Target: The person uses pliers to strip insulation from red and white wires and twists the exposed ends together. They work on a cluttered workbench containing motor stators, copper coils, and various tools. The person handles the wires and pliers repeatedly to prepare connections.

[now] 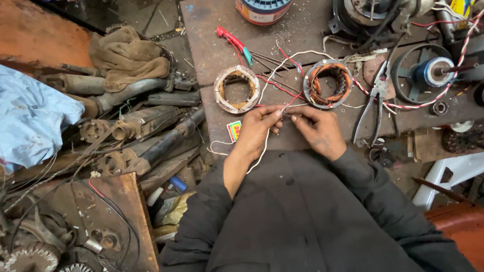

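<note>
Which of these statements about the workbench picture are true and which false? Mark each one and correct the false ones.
1. Both hands pinch thin wires. True: left hand, right hand, wires.
2. Two stators lie on the bench. True: one with pale windings, one with copper windings.
3. The pliers are in the right hand. False: the pliers lie on the bench.
4. The rag covers the stators. False: the rag lies apart, to the left.
</note>
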